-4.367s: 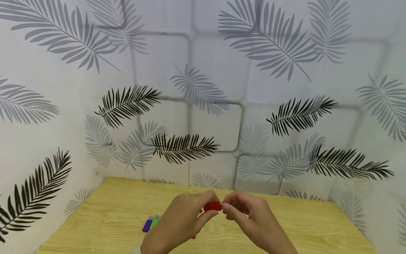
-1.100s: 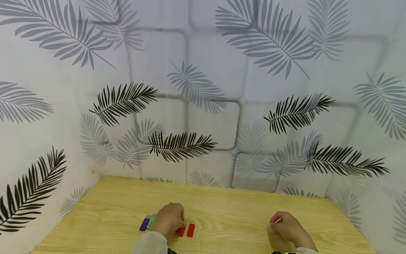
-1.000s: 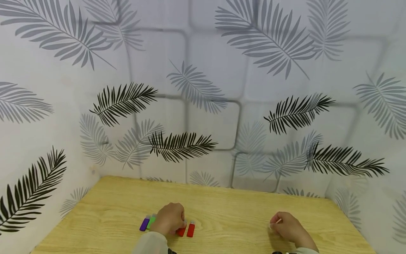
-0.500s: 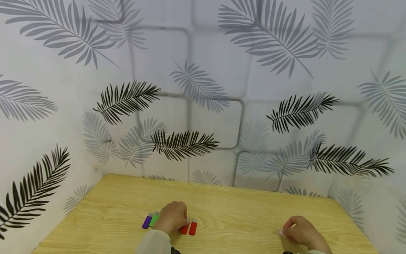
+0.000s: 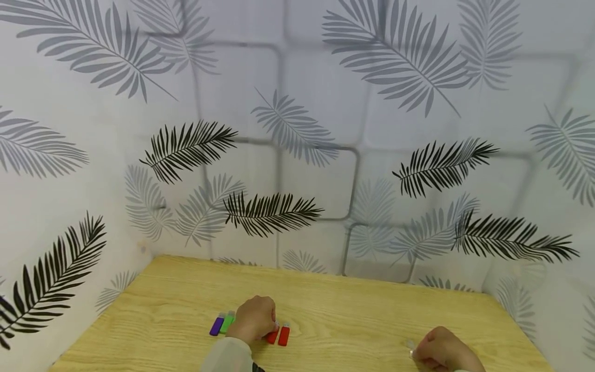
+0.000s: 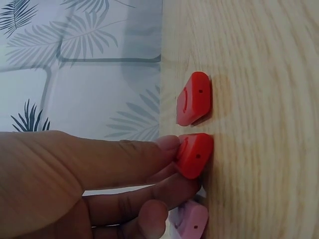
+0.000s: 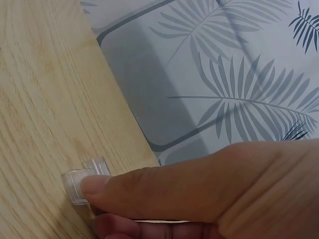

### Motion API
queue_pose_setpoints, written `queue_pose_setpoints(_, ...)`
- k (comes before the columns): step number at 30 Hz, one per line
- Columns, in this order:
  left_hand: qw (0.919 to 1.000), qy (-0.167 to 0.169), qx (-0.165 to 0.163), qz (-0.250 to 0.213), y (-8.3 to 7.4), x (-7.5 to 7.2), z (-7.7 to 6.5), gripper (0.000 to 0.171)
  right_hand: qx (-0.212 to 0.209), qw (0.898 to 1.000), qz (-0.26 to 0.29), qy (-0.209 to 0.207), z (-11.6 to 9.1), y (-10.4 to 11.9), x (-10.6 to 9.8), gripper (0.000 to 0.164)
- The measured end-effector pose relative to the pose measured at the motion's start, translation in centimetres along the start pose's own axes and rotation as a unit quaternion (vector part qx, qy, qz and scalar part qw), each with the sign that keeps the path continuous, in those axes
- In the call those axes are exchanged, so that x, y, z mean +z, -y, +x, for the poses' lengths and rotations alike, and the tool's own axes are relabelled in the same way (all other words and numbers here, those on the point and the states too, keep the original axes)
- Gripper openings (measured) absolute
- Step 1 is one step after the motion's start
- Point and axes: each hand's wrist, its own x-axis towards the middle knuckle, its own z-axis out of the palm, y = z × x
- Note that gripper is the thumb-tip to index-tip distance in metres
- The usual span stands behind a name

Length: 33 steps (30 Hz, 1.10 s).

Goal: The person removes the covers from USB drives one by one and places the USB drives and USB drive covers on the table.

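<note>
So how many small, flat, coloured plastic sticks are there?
5: a purple stick and a green stick left of the left hand, a pink stick beside it, a red stick pinched in it, a second red stick to its right. The hand may hide more.

Grips a clear cap [image 7: 75, 186] under the thumb [image 7: 144, 191] of the right hand [image 7: 199, 194], over the pale wood of the table [image 7: 35, 99], with fingers [image 7: 122, 226] curled beneath and partly cut off by the lower edge. Has a second cap [image 7: 103, 165] just behind, partly hidden by the first. Faces, beyond the table edge, a pale wall [image 7: 149, 99] with grey leaf prints [image 7: 244, 101].
</note>
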Motion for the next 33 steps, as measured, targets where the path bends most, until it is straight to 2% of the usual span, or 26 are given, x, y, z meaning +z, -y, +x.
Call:
queue_pose_setpoints(8, 1.0, 0.001, 0.003, 0.001, -0.2, -0.1, 0.0, 0.026, 0.006, 1.0, 0.0, 0.004, -0.1, 0.0, 0.1, 0.03)
queue_pose_setpoints(11, 0.9997, -0.017, 0.002, 0.019, 0.1, -0.4, -0.1, 0.026, 0.005, 1.0, -0.003, 0.009, -0.1, 0.1, 0.1, 0.034)
queue_pose_setpoints(15, 0.9984, -0.044, -0.011, 0.034, 0.7, -1.3, -0.3, 0.023, 0.014, 1.0, -0.018, -0.016, -0.2, 0.4, 0.2, 0.032)
queue_pose_setpoints(17, 0.9984, -0.044, -0.018, 0.03, 1.1, -1.7, -0.4, 0.022, 0.01, 0.999, -0.023, -0.02, -0.2, 0.5, 0.2, 0.034)
queue_pose_setpoints(20, 0.9992, -0.024, -0.029, 0.015, 1.7, -2.0, -0.4, 0.019, -0.005, 0.999, -0.032, -0.022, -0.3, 0.7, 0.0, 0.034)
queue_pose_setpoints(22, 0.9995, 0.005, -0.032, -0.005, 2.1, -2.1, -0.5, 0.02, -0.024, 0.999, -0.042, -0.016, -0.3, 0.9, -0.1, 0.032)
queue_pose_setpoints(28, 0.9938, 0.09, -0.029, -0.059, 2.5, -2.7, -0.9, 0.045, -0.021, 0.997, -0.057, -0.039, -0.6, 1.6, -0.4, 0.02)
queue_pose_setpoints(33, 0.9929, 0.098, -0.025, -0.063, 2.6, -2.6, -1.1, 0.05, -0.036, 0.997, -0.053, -0.032, -0.6, 1.8, -0.4, 0.02)
